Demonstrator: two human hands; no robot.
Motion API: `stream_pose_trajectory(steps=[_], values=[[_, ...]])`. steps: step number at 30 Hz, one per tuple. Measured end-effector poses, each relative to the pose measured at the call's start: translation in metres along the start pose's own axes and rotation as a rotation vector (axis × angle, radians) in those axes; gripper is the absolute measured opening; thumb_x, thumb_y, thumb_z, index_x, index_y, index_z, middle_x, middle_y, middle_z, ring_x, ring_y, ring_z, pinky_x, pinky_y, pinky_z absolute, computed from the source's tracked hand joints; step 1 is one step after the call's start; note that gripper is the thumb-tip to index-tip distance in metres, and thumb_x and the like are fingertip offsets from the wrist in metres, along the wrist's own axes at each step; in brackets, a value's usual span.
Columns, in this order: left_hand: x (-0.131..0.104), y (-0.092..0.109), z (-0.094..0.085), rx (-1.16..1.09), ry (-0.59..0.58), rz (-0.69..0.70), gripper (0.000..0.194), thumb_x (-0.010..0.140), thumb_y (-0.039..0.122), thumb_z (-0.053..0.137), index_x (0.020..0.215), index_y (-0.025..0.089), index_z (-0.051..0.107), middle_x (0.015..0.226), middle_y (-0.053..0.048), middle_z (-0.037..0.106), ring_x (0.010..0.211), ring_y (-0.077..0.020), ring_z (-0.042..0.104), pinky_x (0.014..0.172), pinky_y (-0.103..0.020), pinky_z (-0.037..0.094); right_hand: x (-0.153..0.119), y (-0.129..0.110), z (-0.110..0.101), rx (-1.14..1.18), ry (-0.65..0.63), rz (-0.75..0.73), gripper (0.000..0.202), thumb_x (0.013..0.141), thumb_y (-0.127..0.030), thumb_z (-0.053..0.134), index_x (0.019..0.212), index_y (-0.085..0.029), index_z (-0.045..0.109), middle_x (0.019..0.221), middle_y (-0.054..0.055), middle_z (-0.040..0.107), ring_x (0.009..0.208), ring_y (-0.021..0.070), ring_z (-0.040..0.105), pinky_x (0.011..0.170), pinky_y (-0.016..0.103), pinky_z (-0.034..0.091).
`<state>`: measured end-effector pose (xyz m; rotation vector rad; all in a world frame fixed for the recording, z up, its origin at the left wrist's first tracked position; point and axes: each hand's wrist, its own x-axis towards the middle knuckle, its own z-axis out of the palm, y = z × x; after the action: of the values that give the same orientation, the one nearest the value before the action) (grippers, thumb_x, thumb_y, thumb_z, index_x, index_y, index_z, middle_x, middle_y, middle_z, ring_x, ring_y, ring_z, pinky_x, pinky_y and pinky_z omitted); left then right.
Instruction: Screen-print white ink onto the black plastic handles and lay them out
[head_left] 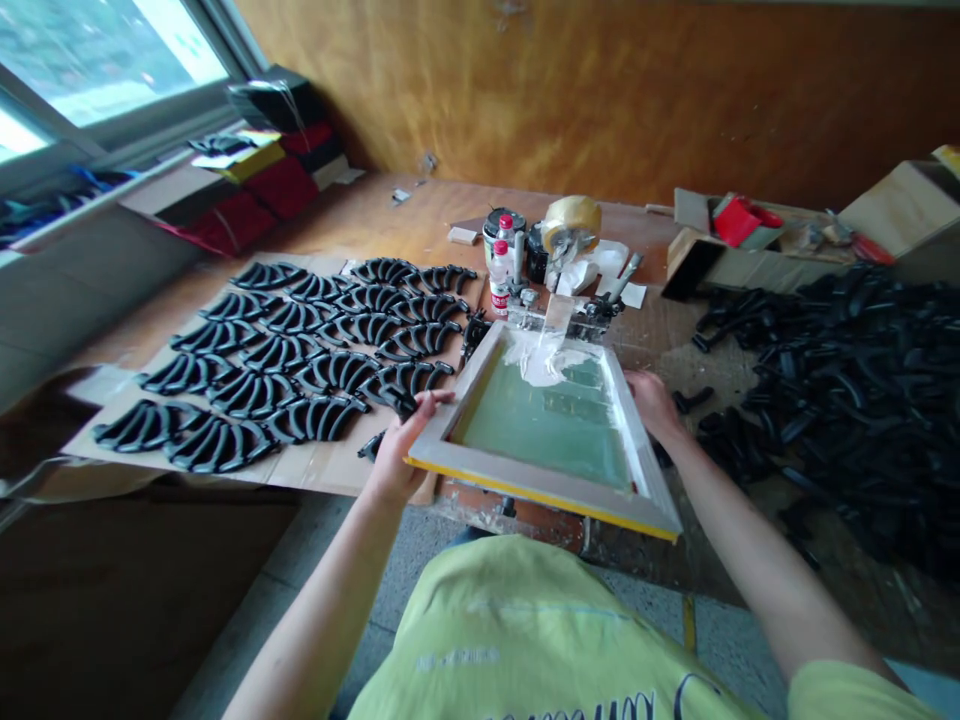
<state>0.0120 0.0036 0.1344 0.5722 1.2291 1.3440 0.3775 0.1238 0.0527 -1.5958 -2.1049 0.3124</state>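
A screen-printing frame [525, 478] with a greenish mesh [544, 420] is tilted in front of me, white ink [540, 358] pooled at its far end. At its left edge my left hand [401, 445] is closed, thumb against the wood; the other fingers are partly hidden. A black curved handle [399, 398] shows right beside that hand, and I cannot tell whether the fingers touch it. My right hand [654, 402] is bent around the frame's right edge, its fingertips hidden behind the wood. A pale squeegee-like strip [557, 315] stands in the ink.
Rows of black curved handles [251, 393] lie on cardboard [300, 475] at left. A heap of black parts [862, 400] covers the right side. Behind the frame are clamps [611, 300], a red-capped bottle [499, 280], a tape roll [571, 223] and an open carton [780, 268].
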Motion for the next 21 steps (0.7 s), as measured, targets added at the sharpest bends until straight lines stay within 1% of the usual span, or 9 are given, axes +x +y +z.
stream_pose_trajectory(steps=[1,3,5,7,10,12,15,19,21], values=[[-0.003,-0.014,-0.011,0.059,0.028,-0.042,0.049,0.071,0.051,0.077,0.107,0.018,0.073,0.102,-0.004,0.069,0.079,-0.0164,0.062,0.063,-0.024,0.048,0.007,0.002,-0.009,-0.016,0.063,0.034,0.03,0.096,-0.022,0.045,0.106,-0.014,0.072,0.098,0.008,0.073,0.093,0.0199,0.068,0.092,0.036,0.054],[-0.006,-0.041,-0.03,0.143,0.055,-0.087,0.065,0.067,0.047,0.08,0.124,0.019,0.067,0.111,-0.006,0.07,0.091,-0.0209,0.064,0.071,-0.025,0.05,0.029,-0.009,-0.016,-0.044,0.156,0.008,0.033,0.092,-0.025,0.055,0.122,-0.014,0.065,0.12,0.014,0.066,0.115,0.0267,0.06,0.102,0.043,0.047],[-0.004,-0.065,-0.041,0.182,0.073,-0.11,0.074,0.067,0.047,0.08,0.132,0.018,0.061,0.115,-0.008,0.07,0.103,-0.0249,0.064,0.08,-0.027,0.051,0.056,-0.035,-0.009,-0.071,0.193,-0.097,0.055,0.088,-0.027,0.064,0.139,-0.012,0.051,0.141,0.018,0.049,0.132,0.0303,0.045,0.111,0.046,0.038],[0.0,-0.084,-0.048,0.186,0.091,-0.137,0.075,0.068,0.047,0.079,0.134,0.017,0.06,0.115,-0.009,0.071,0.109,-0.0262,0.063,0.084,-0.029,0.051,0.081,-0.065,0.007,-0.129,0.108,-0.188,0.063,0.085,-0.027,0.069,0.141,-0.01,0.045,0.142,0.019,0.045,0.134,0.0314,0.041,0.11,0.046,0.037],[0.004,-0.102,-0.051,0.133,0.119,-0.221,0.074,0.066,0.046,0.08,0.131,0.018,0.061,0.113,-0.008,0.072,0.106,-0.0266,0.065,0.08,-0.031,0.054,0.101,-0.092,0.03,-0.232,-0.119,-0.186,0.034,0.085,-0.019,0.068,0.117,-0.011,0.058,0.115,0.014,0.062,0.112,0.027,0.054,0.097,0.04,0.045],[0.006,-0.108,-0.05,0.082,0.131,-0.311,0.074,0.064,0.047,0.081,0.13,0.018,0.061,0.109,-0.009,0.073,0.096,-0.027,0.069,0.072,-0.033,0.056,0.098,-0.096,0.04,-0.262,-0.201,-0.171,0.015,0.086,-0.016,0.064,0.101,-0.011,0.061,0.099,0.013,0.066,0.096,0.0228,0.058,0.087,0.035,0.046],[0.006,-0.11,-0.05,0.06,0.122,-0.376,0.074,0.061,0.051,0.082,0.124,0.016,0.064,0.096,-0.009,0.075,0.08,-0.0263,0.07,0.061,-0.033,0.056,0.074,-0.094,0.047,-0.281,-0.226,-0.204,0.006,0.088,-0.013,0.058,0.091,-0.011,0.062,0.093,0.013,0.067,0.088,0.0215,0.058,0.082,0.033,0.044],[0.008,-0.112,-0.053,0.089,0.121,-0.355,0.071,0.057,0.052,0.084,0.114,0.014,0.067,0.085,-0.008,0.074,0.069,-0.024,0.069,0.058,-0.032,0.054,0.033,-0.089,0.041,-0.245,-0.305,-0.458,0.015,0.084,-0.007,0.051,0.087,-0.014,0.064,0.089,0.011,0.066,0.09,0.0226,0.057,0.079,0.031,0.042],[0.009,-0.113,-0.055,0.088,0.131,-0.338,0.068,0.057,0.051,0.084,0.111,0.013,0.068,0.083,-0.006,0.074,0.068,-0.0226,0.069,0.059,-0.031,0.054,0.026,-0.085,0.035,-0.186,-0.36,-0.608,0.018,0.083,-0.006,0.049,0.086,-0.015,0.064,0.086,0.009,0.065,0.087,0.022,0.057,0.077,0.03,0.042]])
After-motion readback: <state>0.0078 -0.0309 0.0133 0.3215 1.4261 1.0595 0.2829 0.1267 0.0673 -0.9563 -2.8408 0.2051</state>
